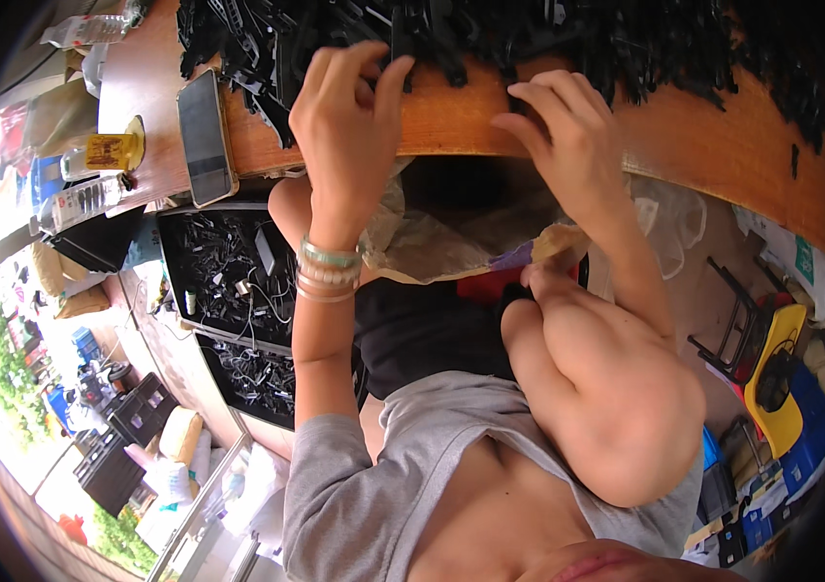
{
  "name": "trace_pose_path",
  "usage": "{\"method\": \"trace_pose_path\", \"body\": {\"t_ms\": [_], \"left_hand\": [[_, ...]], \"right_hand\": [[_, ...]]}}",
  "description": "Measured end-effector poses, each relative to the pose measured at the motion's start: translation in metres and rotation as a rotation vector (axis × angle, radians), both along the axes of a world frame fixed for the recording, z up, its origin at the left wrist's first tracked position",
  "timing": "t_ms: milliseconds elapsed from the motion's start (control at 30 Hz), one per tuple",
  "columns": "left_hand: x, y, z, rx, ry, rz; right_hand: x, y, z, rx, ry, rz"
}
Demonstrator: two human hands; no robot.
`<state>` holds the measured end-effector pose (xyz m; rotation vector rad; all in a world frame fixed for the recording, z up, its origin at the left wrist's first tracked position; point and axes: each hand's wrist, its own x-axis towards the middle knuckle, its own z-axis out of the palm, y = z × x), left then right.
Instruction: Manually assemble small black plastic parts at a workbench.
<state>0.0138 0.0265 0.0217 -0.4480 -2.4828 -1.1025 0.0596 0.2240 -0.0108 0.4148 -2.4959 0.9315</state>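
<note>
A wide heap of black plastic parts (490, 34) spreads along the far side of the wooden table (461, 121). My left hand (346, 126) is raised at the heap's near edge, with fingers curled and the thumb apart from the index finger. Nothing clearly shows between them. Farther right, my right hand (572, 136) hovers over the table's front edge, its thumb and index fingertips also apart. A small dark bit shows by those tips; whether it touches them I cannot tell. Below the table edge, between my forearms, hangs an open clear plastic bag (432, 260).
A phone (204, 136) lies on the table at left, near a yellow-labelled jar (112, 152). Black trays (223, 272) of similar parts stand low on the left. A yellow stool (776, 383) is at right. My bent knee (626, 417) rises below my right arm.
</note>
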Motion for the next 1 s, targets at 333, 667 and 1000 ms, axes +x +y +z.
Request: {"method": "trace_pose_path", "body": {"t_ms": [333,667,1000], "left_hand": [[0.029,0.018,-0.004,0.463,-0.390,-0.177],[0.041,0.020,0.020,0.506,-0.971,-0.417],[0.061,0.031,0.011,0.238,-0.513,-0.513]], "right_hand": [[0.020,0.006,0.014,-0.183,-0.177,0.038],[0.039,0.015,0.030,-0.542,-0.316,0.264],[0.050,0.011,0.025,-0.632,-0.173,0.134]]}}
